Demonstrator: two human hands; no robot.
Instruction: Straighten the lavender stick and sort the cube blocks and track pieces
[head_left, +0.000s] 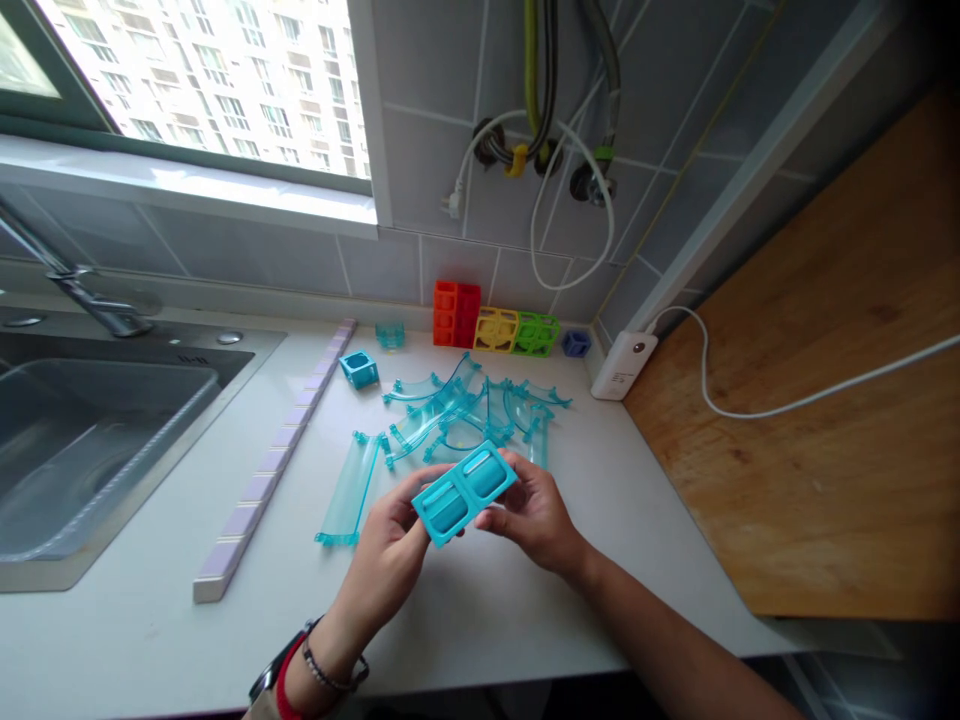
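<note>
Between my two hands, above the front of the counter, is a teal plastic double block [464, 492] with two rounded openings, held tilted. My left hand [391, 540] grips its left end, fingers partly hidden behind it. On the right end, my right hand [536, 512] pinches the block with thumb and fingers. Just beyond lies a pile of clear teal track pieces [472, 405], curved and straight. One straight track piece [349, 490] lies left of the pile. Farther back stand a teal cube [359, 370] and a small clear teal piece [390, 334].
Red blocks [456, 313], yellow blocks [496, 329], green blocks [535, 334] and a blue cube [576, 343] line the wall. A lilac strip [274, 460] separates them from the sink [112, 450]. A white power bank [624, 366] with a cable leans at a wooden board [810, 400].
</note>
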